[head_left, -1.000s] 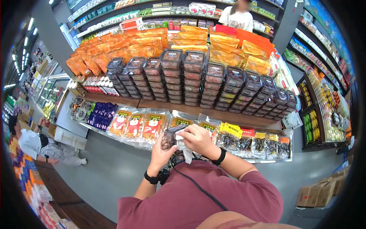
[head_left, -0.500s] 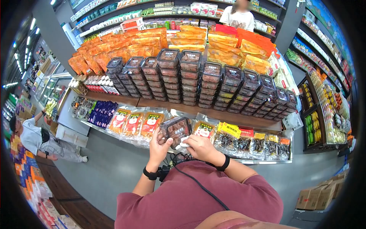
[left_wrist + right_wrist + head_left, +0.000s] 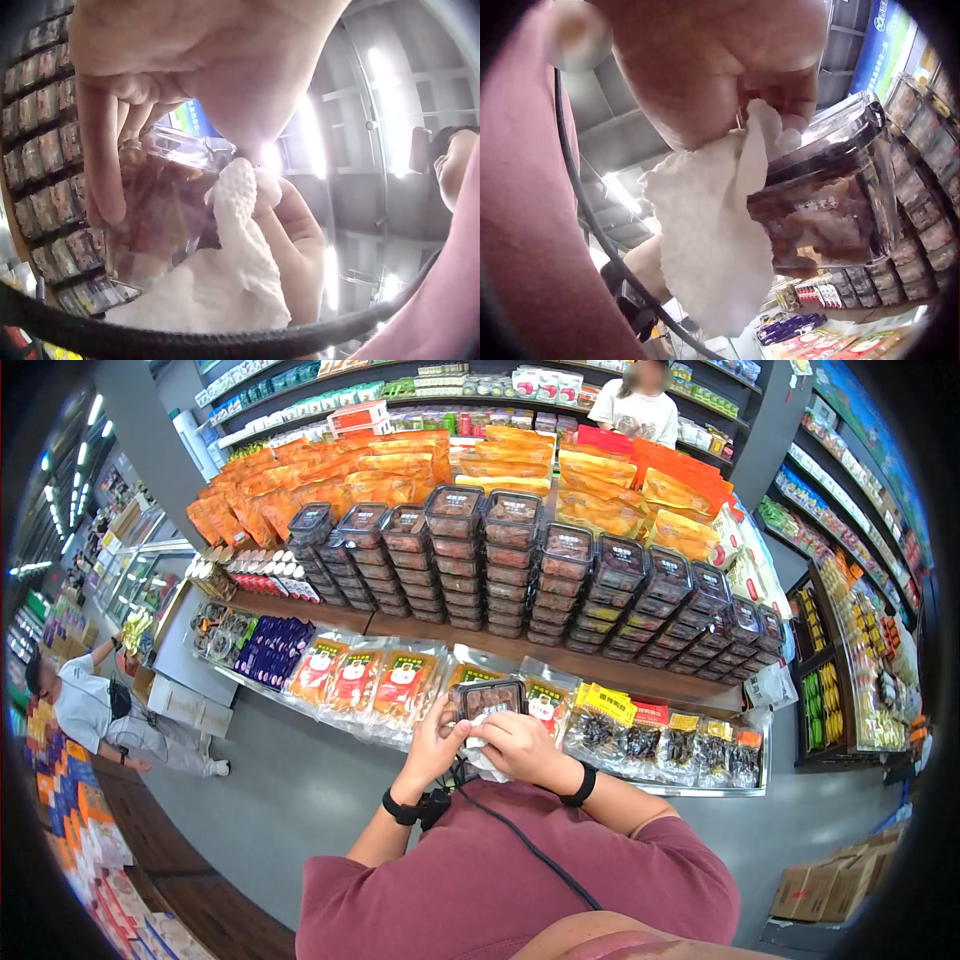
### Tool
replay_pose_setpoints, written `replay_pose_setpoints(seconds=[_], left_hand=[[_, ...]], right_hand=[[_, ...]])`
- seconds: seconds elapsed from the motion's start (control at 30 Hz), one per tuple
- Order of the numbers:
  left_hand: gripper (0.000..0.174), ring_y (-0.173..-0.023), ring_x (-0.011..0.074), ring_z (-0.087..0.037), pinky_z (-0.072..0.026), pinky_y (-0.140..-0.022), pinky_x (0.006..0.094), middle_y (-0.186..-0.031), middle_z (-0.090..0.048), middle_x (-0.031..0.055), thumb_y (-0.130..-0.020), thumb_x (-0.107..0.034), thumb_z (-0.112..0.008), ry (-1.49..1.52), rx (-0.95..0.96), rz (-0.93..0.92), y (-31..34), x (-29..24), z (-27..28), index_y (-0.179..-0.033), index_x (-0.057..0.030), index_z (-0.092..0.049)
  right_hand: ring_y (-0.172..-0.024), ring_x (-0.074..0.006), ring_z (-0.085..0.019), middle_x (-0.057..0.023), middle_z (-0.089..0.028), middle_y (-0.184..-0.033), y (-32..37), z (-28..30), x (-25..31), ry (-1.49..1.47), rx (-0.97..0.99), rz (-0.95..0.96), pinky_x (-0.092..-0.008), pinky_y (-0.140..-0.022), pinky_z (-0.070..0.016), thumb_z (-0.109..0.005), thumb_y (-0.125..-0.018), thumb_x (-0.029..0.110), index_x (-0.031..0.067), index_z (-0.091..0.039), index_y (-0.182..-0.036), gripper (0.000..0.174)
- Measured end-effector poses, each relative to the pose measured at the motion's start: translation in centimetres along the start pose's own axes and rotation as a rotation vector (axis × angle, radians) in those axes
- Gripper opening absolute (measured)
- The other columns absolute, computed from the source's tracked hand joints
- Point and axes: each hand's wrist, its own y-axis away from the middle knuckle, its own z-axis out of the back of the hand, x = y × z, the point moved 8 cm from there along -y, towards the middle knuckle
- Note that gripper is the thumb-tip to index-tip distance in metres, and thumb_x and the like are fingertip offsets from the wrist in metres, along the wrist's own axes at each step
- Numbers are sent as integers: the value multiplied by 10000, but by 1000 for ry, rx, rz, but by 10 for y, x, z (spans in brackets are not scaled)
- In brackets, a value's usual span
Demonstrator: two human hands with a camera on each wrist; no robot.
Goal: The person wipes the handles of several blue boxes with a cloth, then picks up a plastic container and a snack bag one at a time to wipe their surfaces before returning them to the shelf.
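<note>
A clear plastic box with a dark lid [image 3: 490, 698], reddish-brown pieces inside, is held up in front of the chest. The left hand [image 3: 436, 740] grips its left side; in the left wrist view that hand's [image 3: 187, 67] fingers bend round the box [image 3: 161, 202]. At the box's near right side, the right hand [image 3: 522, 746] pinches a crumpled white cloth or tissue [image 3: 487, 748] against it. In the right wrist view the white cloth [image 3: 712, 225] hangs from the right hand [image 3: 727, 67], beside the box [image 3: 825, 217].
Stacks of similar boxes [image 3: 513, 520] stand across the display, with orange bags [image 3: 390, 460] behind. Flat packets [image 3: 408, 685] lie along its front ledge. A person in white [image 3: 85, 705] stands at the left, another [image 3: 636, 410] behind the display. Cartons [image 3: 825, 885] sit at lower right.
The box first turned its lid up toward the head camera, then tipped back and shifted slightly right. Both hands moved with it, the right hand keeping the white cloth against it.
</note>
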Motion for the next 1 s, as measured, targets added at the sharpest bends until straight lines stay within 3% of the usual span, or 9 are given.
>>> replay_pose_setpoints(seconds=[0.23, 0.43, 0.5, 0.63, 0.73, 1.0], left_hand=[[682, -1004, 170, -689, -557, -840, 300, -1174, -688, 191, -931, -180, -722, -82, 20, 10, -1, -10, 8, -1451, 75, -361], [692, -1006, 174, -691, -570, -836, 313, -1165, -698, 179, -896, -180, -762, -77, 59, 58, 0, -15, 5, -1425, 75, -395], [759, -1043, 172, -658, -548, -849, 281, -1229, -649, 188, -895, -185, -770, -86, 53, 46, -1, -12, 9, -1463, 76, -341], [767, -1060, 195, -664, -554, -867, 303, -1226, -647, 197, -896, -169, -764, 8, -30, 87, -1, 1, 28, -1470, 83, -322], [766, -1073, 207, -662, -555, -882, 313, -1230, -644, 206, -900, -156, -752, -101, -33, 20, -1, -6, 33, -1479, 79, -308], [653, -1044, 187, -671, -563, -862, 300, -1211, -656, 180, -920, -115, -716, 43, -88, -25, -16, -4, 48, -1437, 79, -366]], right_hand=[[-783, -278, -649, -85, -630, -869, -12, -1, -17, 82, -153, -65, -384, -668, -533, -727, -751, 68, 60, -658, -980, 239], [-788, -278, -660, -83, -651, -867, -24, 8, -28, 133, -163, -98, -371, -660, -534, -751, -748, 93, 76, -652, -948, 224], [-785, -281, -666, -84, -653, -851, -18, 5, -38, 193, -166, -183, -373, -664, -537, -755, -749, 104, 72, -656, -940, 219], [-784, -291, -671, -90, -659, -847, -9, 10, -61, 244, -160, -305, -386, -662, -536, -748, -758, 105, 65, -659, -935, 202], [-787, -318, -670, -105, -662, -852, -8, 0, -57, 137, -56, -354, -406, -666, -538, -731, -774, 93, 58, -655, -930, 176], [-789, -349, -662, -122, -645, -876, -4, -42, -38, -23, 162, -260, -438, -644, -532, -701, -792, 82, 54, -628, -977, 200]])
